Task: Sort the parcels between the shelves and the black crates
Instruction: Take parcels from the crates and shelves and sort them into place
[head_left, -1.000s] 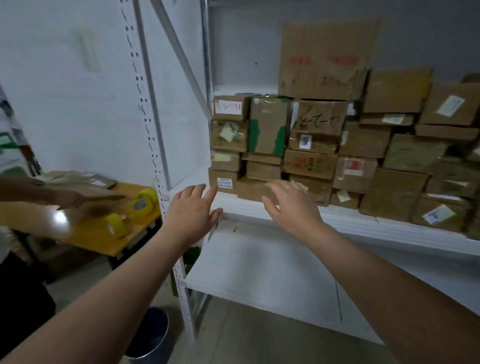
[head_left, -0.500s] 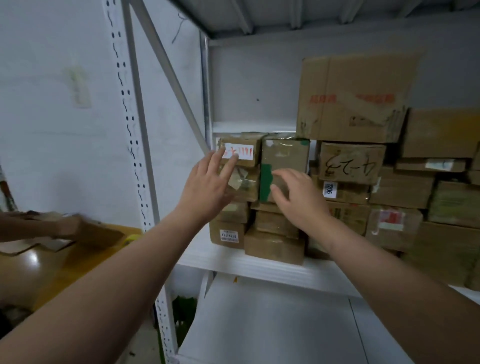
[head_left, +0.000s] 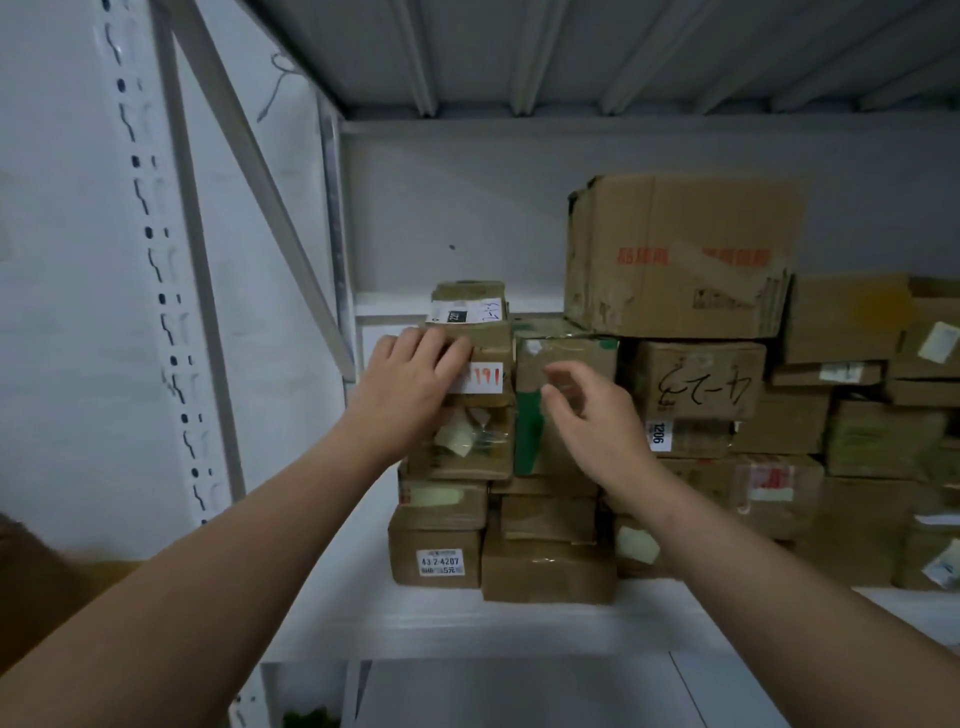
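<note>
The person's left hand (head_left: 410, 384) lies against the front of a small cardboard parcel with a red-numbered label (head_left: 485, 378). Its fingers (head_left: 441, 345) are spread and nearly straight over the parcel's upper left corner, touching it without closing round it. That parcel sits near the top of the leftmost stack on the white shelf (head_left: 467, 626), with a smaller parcel bearing a black-and-white label (head_left: 470, 307) on top of it and a taped parcel (head_left: 467, 447) under it. The right hand (head_left: 597, 421) hovers just in front of the neighbouring green-taped parcel (head_left: 571, 347), fingers loosely bent and holding nothing; whether the fingertips touch the cardboard cannot be told. At the foot of the left stack stands a parcel with a printed number label (head_left: 439, 558). To the right the shelf is packed with more brown parcels: one with black handwriting (head_left: 701, 382), one below it with a "1206" sticker (head_left: 691, 438), and a large carton with red print (head_left: 680, 254) resting on top. The shelf's perforated upright (head_left: 156, 270) and a diagonal brace (head_left: 260, 171) stand at the left, and the ribbed underside of the next shelf (head_left: 571, 52) runs overhead.
</note>
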